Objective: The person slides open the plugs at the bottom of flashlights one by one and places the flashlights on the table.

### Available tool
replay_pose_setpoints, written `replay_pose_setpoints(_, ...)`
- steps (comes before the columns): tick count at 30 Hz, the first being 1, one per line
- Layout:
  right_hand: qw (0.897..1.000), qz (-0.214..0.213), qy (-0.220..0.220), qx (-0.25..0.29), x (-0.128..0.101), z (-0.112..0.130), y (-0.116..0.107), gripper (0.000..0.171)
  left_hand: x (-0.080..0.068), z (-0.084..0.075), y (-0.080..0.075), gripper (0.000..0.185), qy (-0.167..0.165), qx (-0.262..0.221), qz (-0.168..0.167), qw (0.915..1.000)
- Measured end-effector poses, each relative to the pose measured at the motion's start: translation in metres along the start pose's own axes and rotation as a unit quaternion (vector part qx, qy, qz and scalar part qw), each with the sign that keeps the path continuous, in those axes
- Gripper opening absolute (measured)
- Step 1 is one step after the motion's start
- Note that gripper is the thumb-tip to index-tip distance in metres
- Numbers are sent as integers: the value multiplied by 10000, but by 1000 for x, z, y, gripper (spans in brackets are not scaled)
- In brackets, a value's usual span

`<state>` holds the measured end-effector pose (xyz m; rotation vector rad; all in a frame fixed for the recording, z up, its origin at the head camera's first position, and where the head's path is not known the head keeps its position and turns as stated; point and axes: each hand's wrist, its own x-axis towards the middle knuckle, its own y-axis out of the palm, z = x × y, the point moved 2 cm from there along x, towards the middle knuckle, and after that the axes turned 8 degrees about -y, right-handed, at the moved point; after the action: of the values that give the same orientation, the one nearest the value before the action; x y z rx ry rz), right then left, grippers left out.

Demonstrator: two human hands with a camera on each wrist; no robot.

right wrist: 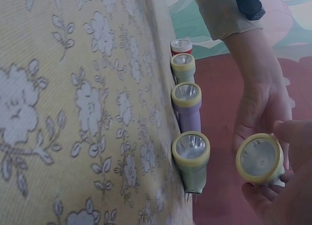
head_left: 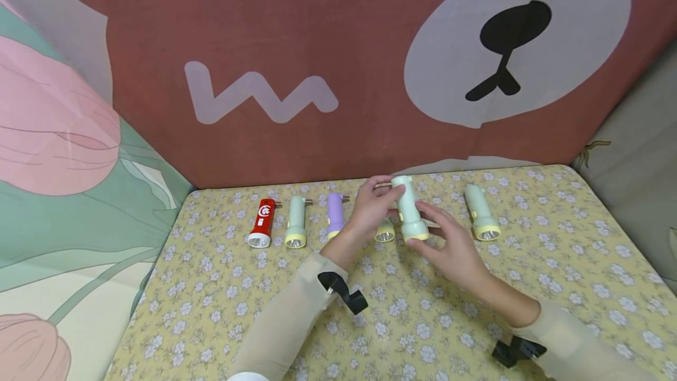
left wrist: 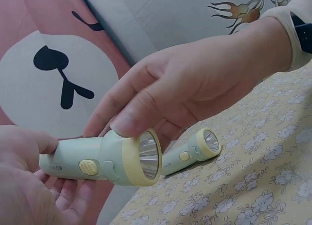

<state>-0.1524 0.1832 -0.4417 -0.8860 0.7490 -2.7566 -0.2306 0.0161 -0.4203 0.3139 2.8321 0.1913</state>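
Both hands hold one pale green flashlight (head_left: 409,211) with a yellow rim just above the table. My left hand (head_left: 370,207) pinches its tail end, where the plug prongs are. My right hand (head_left: 449,244) grips its head. In the left wrist view the right hand's (left wrist: 195,88) thumb lies on the yellow rim of the flashlight (left wrist: 107,161), fingers beneath, while the left hand (left wrist: 24,181) wraps the tail. The right wrist view shows the lens (right wrist: 258,159) facing the camera between the right hand (right wrist: 285,195) and the left hand (right wrist: 263,108).
More flashlights lie in a row on the yellow floral tablecloth (head_left: 238,298): red (head_left: 262,223), pale green (head_left: 296,223), purple (head_left: 335,213), one green (head_left: 385,233) partly behind my left hand, another green (head_left: 481,213) at the right. A bear-print cloth (head_left: 317,46) hangs behind.
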Motion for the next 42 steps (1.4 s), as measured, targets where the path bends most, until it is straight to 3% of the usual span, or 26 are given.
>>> replay_pose_setpoints(9, 9980, 36, 449, 444, 3, 2, -2, 62, -3, -2, -1, 39, 145, 20, 87, 9999)
replay_pose_setpoints(17, 9934, 56, 941, 660, 4, -3, -3, 61, -7, -3, 0, 42, 678, 443, 350, 9961)
replay_pose_setpoints(28, 9881, 150, 1283, 833, 5, -7, -2, 63, -12, 2, -1, 38, 1350, 1046, 630, 9833)
replay_pose_setpoints(42, 9934, 103, 960, 625, 3, -17, 1, 54, -18, 1, -3, 39, 1840, 1143, 564, 9746)
